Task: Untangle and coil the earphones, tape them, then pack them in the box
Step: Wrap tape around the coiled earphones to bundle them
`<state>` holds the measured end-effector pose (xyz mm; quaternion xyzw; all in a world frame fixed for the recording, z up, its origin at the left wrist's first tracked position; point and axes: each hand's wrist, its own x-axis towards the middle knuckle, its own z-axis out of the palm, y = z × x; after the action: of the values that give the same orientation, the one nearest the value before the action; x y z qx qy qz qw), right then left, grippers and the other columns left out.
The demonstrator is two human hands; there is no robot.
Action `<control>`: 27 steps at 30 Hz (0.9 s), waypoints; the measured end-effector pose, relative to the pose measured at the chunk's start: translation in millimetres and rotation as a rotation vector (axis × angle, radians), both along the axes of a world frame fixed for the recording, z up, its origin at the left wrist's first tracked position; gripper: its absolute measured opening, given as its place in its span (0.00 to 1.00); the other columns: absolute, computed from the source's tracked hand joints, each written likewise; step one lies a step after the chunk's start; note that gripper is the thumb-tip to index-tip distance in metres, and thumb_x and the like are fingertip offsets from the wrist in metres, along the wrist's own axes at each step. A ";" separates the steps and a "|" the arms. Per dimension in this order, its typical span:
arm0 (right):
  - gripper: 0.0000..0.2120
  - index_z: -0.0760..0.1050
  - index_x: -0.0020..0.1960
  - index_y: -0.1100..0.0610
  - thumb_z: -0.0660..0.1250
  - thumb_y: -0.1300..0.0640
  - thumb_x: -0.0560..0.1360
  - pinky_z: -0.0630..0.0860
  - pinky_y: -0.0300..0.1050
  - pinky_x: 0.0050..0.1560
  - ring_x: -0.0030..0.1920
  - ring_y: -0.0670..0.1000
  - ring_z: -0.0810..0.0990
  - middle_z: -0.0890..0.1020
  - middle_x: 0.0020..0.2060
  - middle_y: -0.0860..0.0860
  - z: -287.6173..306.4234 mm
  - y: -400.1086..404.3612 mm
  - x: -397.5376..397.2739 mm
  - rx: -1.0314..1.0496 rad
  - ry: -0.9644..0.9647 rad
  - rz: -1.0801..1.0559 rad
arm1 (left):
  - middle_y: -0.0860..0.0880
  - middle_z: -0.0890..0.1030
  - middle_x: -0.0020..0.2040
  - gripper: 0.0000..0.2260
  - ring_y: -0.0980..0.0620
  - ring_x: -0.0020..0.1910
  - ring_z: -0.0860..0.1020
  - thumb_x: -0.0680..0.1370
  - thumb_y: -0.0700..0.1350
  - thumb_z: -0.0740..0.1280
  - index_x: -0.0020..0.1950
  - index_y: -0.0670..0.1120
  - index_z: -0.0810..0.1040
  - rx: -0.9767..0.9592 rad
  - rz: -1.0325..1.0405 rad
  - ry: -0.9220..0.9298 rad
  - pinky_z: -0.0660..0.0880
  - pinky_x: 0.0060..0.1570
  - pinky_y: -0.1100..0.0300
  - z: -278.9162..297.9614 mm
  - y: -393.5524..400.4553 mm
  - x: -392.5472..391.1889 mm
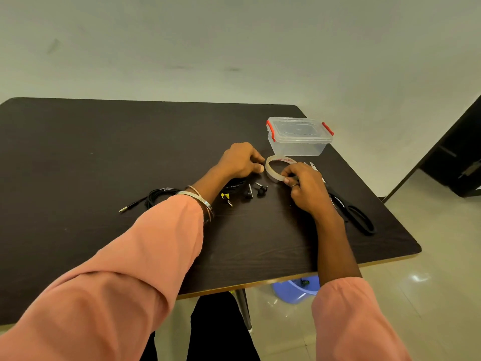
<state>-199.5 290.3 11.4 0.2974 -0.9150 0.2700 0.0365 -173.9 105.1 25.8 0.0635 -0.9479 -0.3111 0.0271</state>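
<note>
Tape roll (279,169) sits near the far right of the dark worktop (104,152), and both hands are on it. The right hand (303,185) pinches the roll's near-right rim between thumb and curled fingers; a ring shows on one finger. The left hand (240,160) has its fingers curled down at the roll's left edge, thumb tip touching the rim; whether it is pinching a free end of tape I cannot tell.

Just nearer than the left hand lie black earphones (253,191), two earbuds side by side with the cable bunched partly under the wrist and a yellow tag (225,196) beside it. A second black coiled cable (158,195) with a jack plug (125,208) lies further left, partly hidden by the pink sleeve (145,256). Bangles (201,200) circle the left wrist.

Beyond the roll stands a clear plastic box (299,138) with red clips, lid on. Black-handled scissors (359,217) lie to the right, mostly behind the right forearm.
</note>
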 end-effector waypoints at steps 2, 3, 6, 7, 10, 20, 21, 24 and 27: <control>0.08 0.78 0.51 0.57 0.64 0.66 0.77 0.70 0.44 0.48 0.48 0.50 0.73 0.77 0.47 0.50 -0.1 -0.3 -0.3 -0.019 -0.012 -0.013 | 0.48 0.81 0.60 0.15 0.50 0.59 0.76 0.74 0.46 0.71 0.61 0.50 0.80 0.014 0.002 0.000 0.73 0.61 0.52 -1.5 2.1 0.1; 0.08 0.78 0.51 0.57 0.64 0.66 0.77 0.68 0.43 0.47 0.47 0.49 0.73 0.77 0.47 0.50 -0.2 -0.5 -0.7 -0.021 -0.013 -0.014 | 0.49 0.81 0.58 0.15 0.51 0.57 0.77 0.74 0.46 0.72 0.60 0.50 0.80 0.032 0.015 0.011 0.73 0.60 0.53 -2.1 3.2 0.8; 0.07 0.78 0.51 0.57 0.63 0.66 0.77 0.67 0.42 0.46 0.46 0.49 0.73 0.77 0.47 0.51 -1.7 -2.1 -2.1 -0.012 -0.009 -0.014 | 0.50 0.84 0.50 0.11 0.54 0.49 0.79 0.72 0.45 0.74 0.54 0.49 0.84 0.097 0.078 0.078 0.77 0.55 0.53 -5.1 5.4 3.6; 0.07 0.78 0.51 0.57 0.63 0.65 0.77 0.68 0.42 0.46 0.46 0.49 0.73 0.77 0.48 0.51 -2.5 -2.6 -2.4 -0.011 -0.009 -0.018 | 0.49 0.85 0.47 0.10 0.54 0.47 0.79 0.71 0.45 0.75 0.52 0.48 0.84 0.105 0.107 0.108 0.78 0.53 0.53 -5.7 6.9 4.7; 0.07 0.78 0.51 0.58 0.63 0.65 0.77 0.69 0.43 0.47 0.47 0.49 0.73 0.77 0.49 0.52 -4.0 -3.8 -3.6 -0.004 -0.001 -0.022 | 0.48 0.85 0.43 0.08 0.54 0.41 0.80 0.72 0.46 0.74 0.49 0.47 0.85 0.066 0.197 0.188 0.79 0.45 0.56 -7.3 15.8 8.6; 0.08 0.79 0.52 0.59 0.64 0.66 0.77 0.71 0.45 0.53 0.49 0.48 0.71 0.78 0.53 0.53 -1.8 -6.0 -2.8 0.040 0.005 -0.006 | 0.47 0.83 0.41 0.05 0.52 0.40 0.80 0.74 0.43 0.72 0.47 0.44 0.84 0.032 0.203 0.227 0.77 0.43 0.59 -10.2 21.5 16.6; 0.08 0.79 0.52 0.59 0.64 0.66 0.77 0.71 0.45 0.52 0.49 0.48 0.71 0.78 0.53 0.54 -1.6 -5.8 -2.9 0.042 0.008 -0.002 | 0.47 0.83 0.40 0.04 0.53 0.39 0.80 0.74 0.43 0.72 0.46 0.45 0.84 0.042 0.197 0.221 0.77 0.42 0.59 -10.4 20.6 16.7; 0.07 0.78 0.51 0.60 0.65 0.66 0.75 0.71 0.44 0.51 0.49 0.48 0.71 0.79 0.52 0.54 -3.7 -2.4 -3.5 0.029 0.026 0.016 | 0.49 0.82 0.38 0.01 0.54 0.38 0.79 0.73 0.43 0.73 0.42 0.46 0.84 0.087 0.195 0.207 0.78 0.42 0.58 -10.3 17.2 15.8; 0.07 0.77 0.50 0.58 0.67 0.56 0.75 0.73 0.47 0.50 0.48 0.49 0.73 0.79 0.50 0.53 -8.1 -1.2 -1.3 -0.002 0.098 0.058 | 0.50 0.81 0.37 0.02 0.56 0.35 0.78 0.74 0.41 0.72 0.43 0.45 0.84 0.151 0.190 0.173 0.77 0.41 0.62 -7.9 14.0 15.8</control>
<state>-200.8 289.1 3.3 0.3365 -0.9029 0.2571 0.0739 -158.1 119.1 17.9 0.1280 -0.9055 -0.3820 0.1332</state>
